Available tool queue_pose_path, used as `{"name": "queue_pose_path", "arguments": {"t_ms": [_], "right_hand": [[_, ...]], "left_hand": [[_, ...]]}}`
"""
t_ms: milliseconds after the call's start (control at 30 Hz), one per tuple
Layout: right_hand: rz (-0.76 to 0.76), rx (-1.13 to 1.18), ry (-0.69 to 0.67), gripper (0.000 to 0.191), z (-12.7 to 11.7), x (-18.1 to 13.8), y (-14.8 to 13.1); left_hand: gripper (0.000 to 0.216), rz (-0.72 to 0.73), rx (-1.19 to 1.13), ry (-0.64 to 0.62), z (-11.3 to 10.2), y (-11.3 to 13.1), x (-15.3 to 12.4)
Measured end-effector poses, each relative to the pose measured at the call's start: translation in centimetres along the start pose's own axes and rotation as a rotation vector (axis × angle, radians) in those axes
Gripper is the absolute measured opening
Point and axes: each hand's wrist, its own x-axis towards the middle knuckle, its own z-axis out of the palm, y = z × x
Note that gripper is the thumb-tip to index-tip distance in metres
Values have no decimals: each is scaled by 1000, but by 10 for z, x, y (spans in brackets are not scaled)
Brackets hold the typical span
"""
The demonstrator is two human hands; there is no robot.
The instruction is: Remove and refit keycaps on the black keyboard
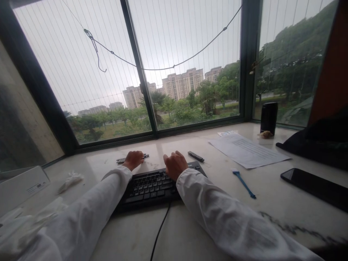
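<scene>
Head view: we locate the black keyboard (149,188) near the centre of the pale counter (130,235), its cable (162,223) running to the near side. Our left hand (133,160) is curled over a slim metallic object (120,160) beyond the keyboard's far left corner; we cannot tell whether it grips it. Our right hand (175,165) is curled narrow over the keyboard's far right part; we cannot tell whether it holds anything. To its right lies a slim dark object (196,156), with a blue strip (244,184) nearer.
</scene>
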Motion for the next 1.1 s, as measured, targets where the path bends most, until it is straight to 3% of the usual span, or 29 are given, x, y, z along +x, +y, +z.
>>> {"name": "queue_pose_path", "arguments": {"t_ms": [333,733,933,1100], "right_hand": [[-36,-12,13,13,0,0,-3],[-44,-1,25,14,4,1,-3],[-45,-3,21,13,2,1,-1],[-54,16,9,13,-1,0,-4]], "left_hand": [[35,-2,-4,10,-3,-1,7],[23,50,-11,22,-1,1,3],[24,78,-80,98,-24,5,-10],[20,100,-329,280,-49,13,-31]]}}
